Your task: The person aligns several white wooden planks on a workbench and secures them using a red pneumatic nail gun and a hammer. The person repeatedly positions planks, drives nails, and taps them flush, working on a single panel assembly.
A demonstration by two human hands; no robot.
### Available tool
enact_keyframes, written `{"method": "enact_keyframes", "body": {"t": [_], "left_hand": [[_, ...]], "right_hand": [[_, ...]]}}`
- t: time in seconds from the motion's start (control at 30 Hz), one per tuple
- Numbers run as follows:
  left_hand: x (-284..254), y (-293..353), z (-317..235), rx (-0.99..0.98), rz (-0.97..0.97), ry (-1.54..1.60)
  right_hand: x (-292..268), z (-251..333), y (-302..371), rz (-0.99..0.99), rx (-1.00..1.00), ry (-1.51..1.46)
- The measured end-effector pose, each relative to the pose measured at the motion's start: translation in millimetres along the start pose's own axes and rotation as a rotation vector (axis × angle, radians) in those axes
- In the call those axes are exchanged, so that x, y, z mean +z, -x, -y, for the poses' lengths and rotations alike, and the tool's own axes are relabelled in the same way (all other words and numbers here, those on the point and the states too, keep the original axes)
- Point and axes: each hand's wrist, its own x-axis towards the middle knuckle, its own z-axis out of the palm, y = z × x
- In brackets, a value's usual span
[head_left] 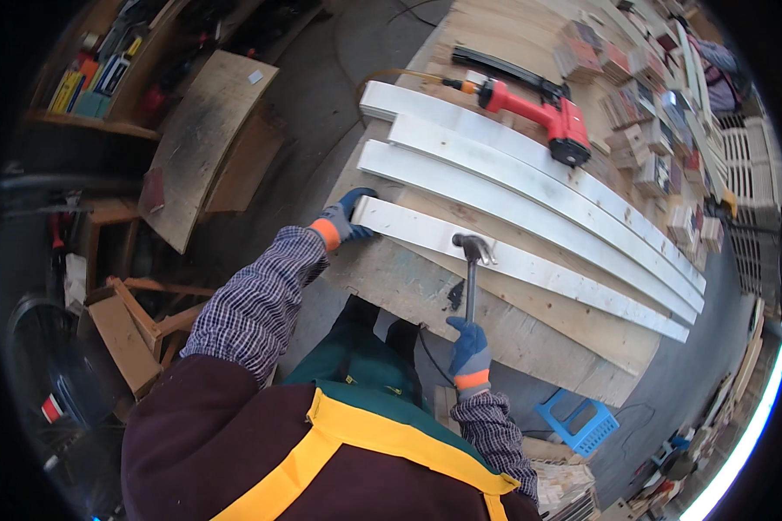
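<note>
Head view: stained plywood (pixel 391 271) bears white boards (pixel 495 168) above grey floor (pixel 302 95)

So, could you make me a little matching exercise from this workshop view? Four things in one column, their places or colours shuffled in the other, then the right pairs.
Things
1. hammer
2. nail gun
3. plastic stool
4. left hand

Places and colours
A. at the left end of a white board
B. mainly red
C. gripped in the right hand
D. bright blue all over

Pairs: 1-C, 2-B, 3-D, 4-A
</note>
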Motion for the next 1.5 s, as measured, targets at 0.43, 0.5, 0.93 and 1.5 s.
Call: {"method": "enact_keyframes", "body": {"t": [0.43,0.5,0.93,1.5], "left_hand": [[-10.7,12.4,-27.9,-0.106,0.012,-0.067],[-11.5,13.5,-30.0,-0.166,0.033,-0.096],[-30.5,6.3,-75.2,-0.08,0.166,-0.739],[-12.9,-2.7,-64.4,0.02,0.06,-0.711]], "right_hand": [[55.1,48.8,-21.6,0.248,-0.229,0.398],[56.4,35.1,-33.3,0.148,-0.226,0.811],[46.1,54.6,-32.8,0.183,-0.503,0.539],[38.1,41.4,-50.9,0.094,-0.118,0.661]]}}
